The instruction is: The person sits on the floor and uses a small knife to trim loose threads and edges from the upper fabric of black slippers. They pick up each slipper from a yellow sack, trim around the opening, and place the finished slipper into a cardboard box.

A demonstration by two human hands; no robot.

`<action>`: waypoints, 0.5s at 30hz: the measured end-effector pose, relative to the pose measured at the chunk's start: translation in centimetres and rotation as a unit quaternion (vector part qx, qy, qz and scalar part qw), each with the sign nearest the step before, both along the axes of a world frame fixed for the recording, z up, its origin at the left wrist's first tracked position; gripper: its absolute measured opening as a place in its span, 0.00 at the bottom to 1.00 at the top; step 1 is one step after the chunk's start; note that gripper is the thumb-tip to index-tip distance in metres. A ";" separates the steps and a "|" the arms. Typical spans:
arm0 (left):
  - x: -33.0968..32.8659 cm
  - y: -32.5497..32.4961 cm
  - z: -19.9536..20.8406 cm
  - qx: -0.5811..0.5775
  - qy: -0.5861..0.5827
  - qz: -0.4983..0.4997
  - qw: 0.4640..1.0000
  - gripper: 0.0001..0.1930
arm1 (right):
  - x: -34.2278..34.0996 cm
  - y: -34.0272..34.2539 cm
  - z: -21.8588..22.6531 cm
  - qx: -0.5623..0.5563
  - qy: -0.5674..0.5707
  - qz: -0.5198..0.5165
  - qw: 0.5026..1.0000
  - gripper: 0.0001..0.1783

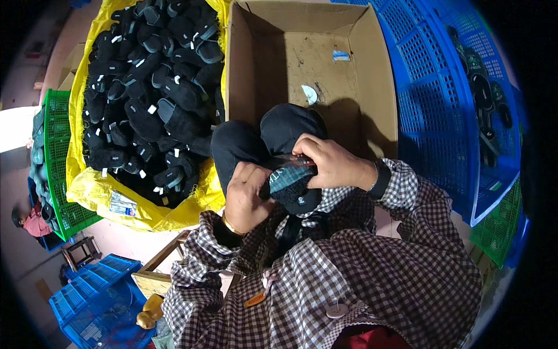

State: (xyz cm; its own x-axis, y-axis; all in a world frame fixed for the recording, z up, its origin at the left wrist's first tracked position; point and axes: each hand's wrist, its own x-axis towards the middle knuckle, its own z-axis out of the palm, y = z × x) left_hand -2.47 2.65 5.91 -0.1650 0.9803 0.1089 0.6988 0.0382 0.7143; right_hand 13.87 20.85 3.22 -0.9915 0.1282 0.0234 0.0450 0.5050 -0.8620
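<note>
Just in front of my lap I hold a black fuzzy slipper (299, 200) with both hands; its dark green patterned face is turned up. My left hand (247, 195) is closed on its left end, the fingers bent and pressed in. On the other end, my right hand (340, 164) pinches the edge between thumb and fingers. Part of the slipper is hidden behind my fingers. Beyond my left knee, a yellow sack (142, 216) is heaped with black slippers (148, 110), many with small white tags.
A cardboard box (317, 52) lies beyond my knees, with a white piece (310, 94) and a small blue-and-white scrap (341, 56) inside. Blue crates (433, 110) stand on the right, one holding dark soles or slippers. Leftward are a green crate (72, 195), a blue crate (96, 299) and a wooden frame (152, 283).
</note>
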 end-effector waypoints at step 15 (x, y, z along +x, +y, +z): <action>2.5 1.6 -1.7 0.097 0.007 0.209 0.973 0.24 | -1.6 -2.5 -2.7 -0.075 0.060 -0.254 0.962 0.28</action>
